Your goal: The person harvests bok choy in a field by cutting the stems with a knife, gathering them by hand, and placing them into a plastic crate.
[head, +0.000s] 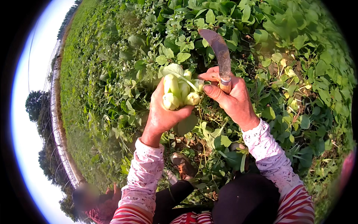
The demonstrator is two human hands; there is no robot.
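Observation:
In my left hand (167,109) is a bunch of pale green leafy vegetables (181,91), bok choy by the look of it, with several cut stem ends facing up. My right hand (233,98) grips the wooden handle of a curved sickle knife (221,50), whose brown-stained blade points up and away from me. The thumb and fingers of that hand also touch the right side of the bunch, at a stem with a leaf lying across the top. Leafy plants stand beneath both hands.
Dense green crop (117,70) surrounds me. Yellowed leaves (289,72) and bare soil show at the right. My shoe (183,165) is among the plants below. Another person (103,204) is at the lower left. A long pale framed structure (57,123) and trees border the field.

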